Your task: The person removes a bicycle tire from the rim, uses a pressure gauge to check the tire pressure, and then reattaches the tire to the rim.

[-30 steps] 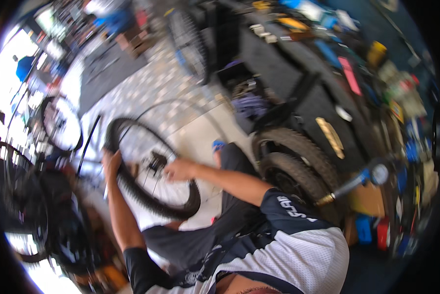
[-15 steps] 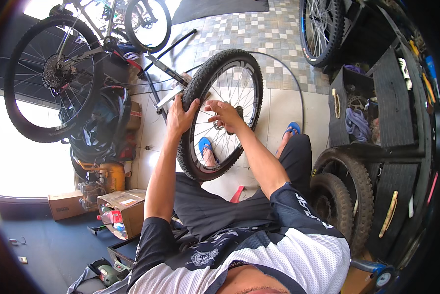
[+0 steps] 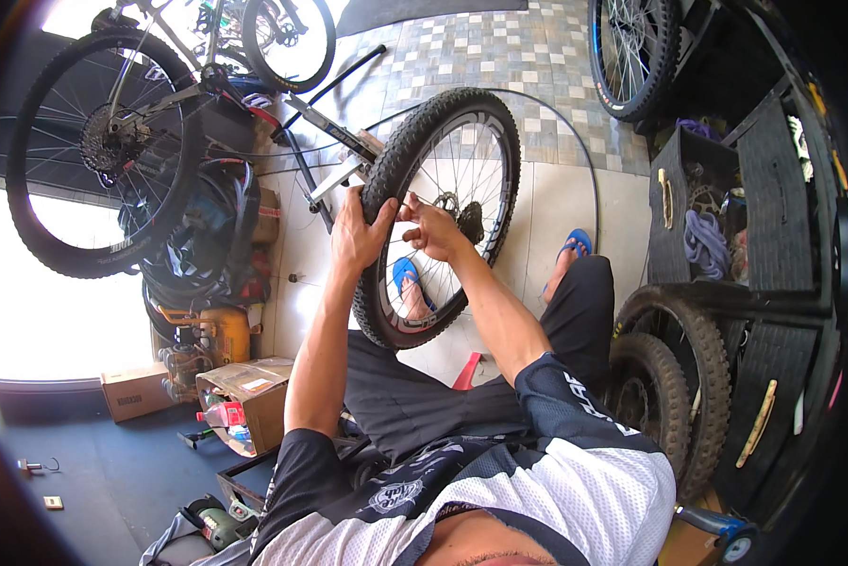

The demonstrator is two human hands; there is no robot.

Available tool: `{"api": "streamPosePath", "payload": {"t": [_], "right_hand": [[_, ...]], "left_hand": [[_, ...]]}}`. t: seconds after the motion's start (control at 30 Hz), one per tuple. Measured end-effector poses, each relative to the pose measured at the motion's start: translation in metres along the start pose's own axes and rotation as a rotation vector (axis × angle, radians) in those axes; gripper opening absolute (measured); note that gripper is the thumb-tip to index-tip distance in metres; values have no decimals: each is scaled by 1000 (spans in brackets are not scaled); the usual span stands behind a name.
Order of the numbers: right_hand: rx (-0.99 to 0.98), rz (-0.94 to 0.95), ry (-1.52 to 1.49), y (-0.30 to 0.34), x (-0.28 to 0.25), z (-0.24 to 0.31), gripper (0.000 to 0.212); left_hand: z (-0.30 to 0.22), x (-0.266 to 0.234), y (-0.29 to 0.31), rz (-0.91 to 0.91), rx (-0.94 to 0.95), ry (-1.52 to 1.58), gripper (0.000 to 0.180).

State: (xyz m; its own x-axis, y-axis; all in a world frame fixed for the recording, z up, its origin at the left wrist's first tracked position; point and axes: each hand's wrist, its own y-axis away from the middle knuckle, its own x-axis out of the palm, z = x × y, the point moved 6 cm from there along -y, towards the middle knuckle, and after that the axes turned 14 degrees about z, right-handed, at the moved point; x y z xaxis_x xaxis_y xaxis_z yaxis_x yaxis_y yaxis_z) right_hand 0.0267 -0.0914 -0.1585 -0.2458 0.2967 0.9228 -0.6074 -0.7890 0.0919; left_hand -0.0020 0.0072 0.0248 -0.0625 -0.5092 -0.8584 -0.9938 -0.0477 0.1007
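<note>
Tyre seating is in progress on the black knobbly-treaded bicycle wheel with silver spokes [image 3: 440,217], which you hold upright over your lap, its lower edge near your knees. Most of the tyre appears to sit on the black rim; the section under your hands looks like the part left to work. Your left hand [image 3: 360,234] is wrapped over the tread on the wheel's left side, its grip pressed around the tyre. Your right hand [image 3: 433,228] is just beside it, fingers pinching at the tyre's edge by the rim. A second knobbly tyre [image 3: 674,396] lies at your right.
</note>
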Motion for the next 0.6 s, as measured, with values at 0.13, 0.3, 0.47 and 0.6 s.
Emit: {"api": "streamPosePath", "payload": {"t": [0.13,0.3,0.47,0.6], "right_hand": [[-47,76,10,3,2,5,32],[10,61,20,-1,3,3,26],[6,53,33,-2,2,6,23],[-9,59,9,-1,5,7,23]], "left_hand": [[-2,0,2,-7,-15,-23,68],[-3,0,5,-38,1,-60,67],[-6,0,2,-24,12,-39,66],[-8,-3,2,-4,-22,-44,65]]}}
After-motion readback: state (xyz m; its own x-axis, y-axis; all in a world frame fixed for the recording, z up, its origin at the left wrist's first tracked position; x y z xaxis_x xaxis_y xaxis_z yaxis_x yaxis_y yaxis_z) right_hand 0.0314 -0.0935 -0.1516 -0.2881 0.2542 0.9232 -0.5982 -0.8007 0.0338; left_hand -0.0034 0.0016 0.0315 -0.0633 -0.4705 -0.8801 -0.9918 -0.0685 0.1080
